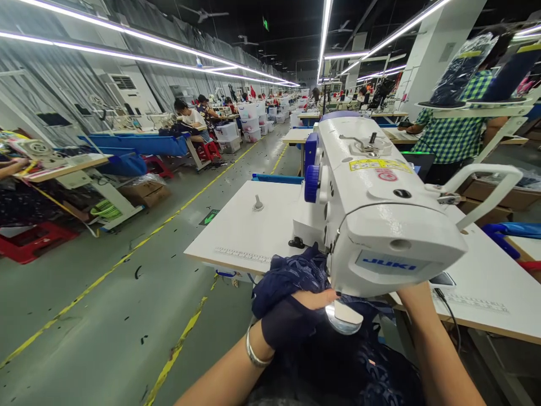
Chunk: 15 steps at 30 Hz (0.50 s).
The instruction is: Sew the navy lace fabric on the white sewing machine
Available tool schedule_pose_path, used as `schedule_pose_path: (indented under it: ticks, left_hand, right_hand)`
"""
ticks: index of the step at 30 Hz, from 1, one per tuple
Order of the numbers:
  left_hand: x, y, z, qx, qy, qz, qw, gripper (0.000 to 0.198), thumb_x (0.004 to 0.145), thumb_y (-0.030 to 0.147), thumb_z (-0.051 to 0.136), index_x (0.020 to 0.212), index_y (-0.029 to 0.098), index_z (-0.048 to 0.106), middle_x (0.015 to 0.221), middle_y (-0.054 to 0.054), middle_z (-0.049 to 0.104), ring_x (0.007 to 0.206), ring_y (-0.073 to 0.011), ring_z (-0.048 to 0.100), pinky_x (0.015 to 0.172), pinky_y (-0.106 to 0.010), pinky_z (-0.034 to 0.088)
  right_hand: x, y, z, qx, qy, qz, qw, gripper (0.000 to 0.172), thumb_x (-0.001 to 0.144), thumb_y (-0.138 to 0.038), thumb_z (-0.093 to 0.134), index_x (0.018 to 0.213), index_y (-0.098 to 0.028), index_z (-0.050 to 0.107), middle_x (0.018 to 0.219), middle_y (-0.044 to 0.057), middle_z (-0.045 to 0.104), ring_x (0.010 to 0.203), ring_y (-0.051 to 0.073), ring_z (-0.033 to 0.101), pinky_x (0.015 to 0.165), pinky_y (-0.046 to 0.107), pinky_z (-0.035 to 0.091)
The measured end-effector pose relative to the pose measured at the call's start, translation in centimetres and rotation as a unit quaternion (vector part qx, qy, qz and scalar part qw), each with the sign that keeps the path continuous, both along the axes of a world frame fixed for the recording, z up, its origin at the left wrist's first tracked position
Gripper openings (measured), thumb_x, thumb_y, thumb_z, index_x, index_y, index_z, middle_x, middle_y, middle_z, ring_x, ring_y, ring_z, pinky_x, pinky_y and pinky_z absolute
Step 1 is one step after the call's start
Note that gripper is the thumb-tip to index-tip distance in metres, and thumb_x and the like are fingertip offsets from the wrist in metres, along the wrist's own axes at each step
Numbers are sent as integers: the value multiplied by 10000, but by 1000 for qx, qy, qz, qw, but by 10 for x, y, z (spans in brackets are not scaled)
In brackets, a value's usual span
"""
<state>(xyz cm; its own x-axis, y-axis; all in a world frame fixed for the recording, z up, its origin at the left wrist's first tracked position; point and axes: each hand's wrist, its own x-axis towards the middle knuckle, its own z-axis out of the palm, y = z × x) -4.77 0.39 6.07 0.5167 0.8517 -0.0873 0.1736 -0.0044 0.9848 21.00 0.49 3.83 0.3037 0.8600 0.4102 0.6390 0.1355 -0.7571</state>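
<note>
A white sewing machine (380,220) marked JUKI stands right in front of me. Dark navy lace fabric (291,270) is bunched at its needle end and spreads down over my lap. My left hand (302,304), with a silver bangle at the wrist, grips this fabric; the thumb lies on top beside the machine's shiny curved plate (344,318), and navy cloth covers the other fingers. On the other side, my right hand (412,293) reaches behind the machine head, which hides its fingers, so its hold does not show.
The white sewing table (240,225) has ruler markings near its front edge. A black cable (448,310) hangs at right. Thread cones (456,76) stand on a rack, near a person in a checked shirt (452,135). Left lies an aisle with yellow lines, red stools (38,239) and co-workers at machines.
</note>
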Motion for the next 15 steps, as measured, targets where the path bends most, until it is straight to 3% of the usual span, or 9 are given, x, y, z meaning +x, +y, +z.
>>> schedule_pose_path:
  ticks: [2, 4, 6, 8, 10, 12, 15]
  left_hand:
    - [2, -1, 6, 20, -9, -12, 1000, 369, 865, 460, 572, 1140, 248, 698, 1161, -11, 720, 1340, -248, 479, 1204, -394, 318]
    - [2, -2, 10, 31, -13, -20, 999, 379, 866, 440, 570, 1187, 266, 670, 1182, 8, 710, 1316, -247, 505, 1195, -401, 333]
    - [2, -1, 11, 26, 5, -13, 1000, 391, 851, 416, 585, 1211, 278, 653, 1194, 16, 704, 1282, -256, 538, 1183, -411, 348]
    - [1, 0, 9, 32, 33, 9, 999, 412, 813, 383, 628, 1213, 285, 651, 1189, 8, 707, 1263, -269, 554, 1174, -407, 356]
    - [1, 1, 6, 51, 52, 14, 997, 427, 776, 344, 661, 1200, 295, 657, 1185, 2, 710, 1256, -269, 561, 1171, -385, 356]
    - [0, 2, 3, 72, 53, -19, 996, 384, 780, 323, 642, 1162, 297, 675, 1180, 12, 711, 1248, -251, 568, 1171, -362, 353]
    - [0, 3, -2, 76, 51, -59, 994, 320, 802, 310, 598, 1104, 276, 700, 1193, 22, 706, 1225, -225, 584, 1170, -355, 349]
  right_hand:
    - [-17, -33, -4, -9, -17, 18, 1000, 173, 886, -334, 575, 909, -208, 690, 814, 43, 736, 709, 229, 680, 614, 297, 525]
    - [-33, -63, -6, 13, -55, 150, 987, 90, 868, -262, 606, 900, -259, 690, 870, 21, 742, 789, 221, 691, 725, 307, 545]
    - [-43, -85, -4, 32, -63, 278, 958, 172, 845, -169, 627, 949, -293, 683, 929, 9, 738, 872, 212, 685, 801, 306, 543]
    - [-45, -95, -1, 18, -16, 330, 944, 185, 840, -147, 630, 937, -295, 685, 900, 11, 727, 865, 205, 679, 784, 295, 546]
    - [-43, -93, 1, -24, 84, 273, 958, 78, 864, -222, 634, 866, -271, 694, 821, 18, 707, 758, 189, 669, 691, 276, 547]
    - [-41, -84, -1, -65, 216, 175, 958, 125, 866, -346, 654, 812, -239, 692, 768, 27, 685, 627, 164, 631, 585, 267, 527]
    - [-43, -67, -8, -95, 379, 116, 913, 250, 801, -450, 724, 798, -204, 679, 742, 30, 675, 534, 130, 574, 521, 259, 498]
